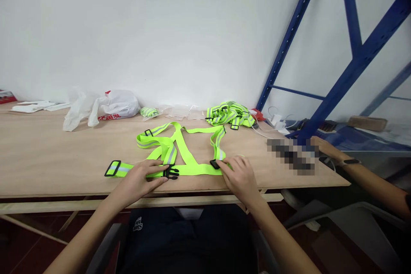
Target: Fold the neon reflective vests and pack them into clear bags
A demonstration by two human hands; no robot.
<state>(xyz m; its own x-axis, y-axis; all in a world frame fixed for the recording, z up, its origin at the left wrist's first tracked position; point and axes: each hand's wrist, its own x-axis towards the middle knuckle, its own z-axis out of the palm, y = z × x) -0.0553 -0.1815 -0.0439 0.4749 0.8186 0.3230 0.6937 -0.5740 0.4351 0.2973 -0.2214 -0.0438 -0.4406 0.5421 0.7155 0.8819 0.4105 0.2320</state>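
A neon-yellow reflective harness (192,168) with grey stripes lies spread on the table in front of me. My left hand (140,181) pinches its lower strap just behind a black pronged buckle half (171,172), whose prongs point right. At the strap's left end is a black slider (112,168). My right hand (239,178) has thumb and fingers closed at the other black buckle half (215,164), on the harness's right side. The two buckle halves are apart. Loops of the shoulder straps stand up loosely behind my hands, and another slider (148,132) shows on the left loop.
Along the wall are a white plastic bag (120,103), a bagged harness (149,112), clear bags (180,112) and a pile of harnesses (229,114). A blue metal rack (340,81) rises at right. Another person's arm (362,171) reaches onto the table's right end, beside a blurred patch.
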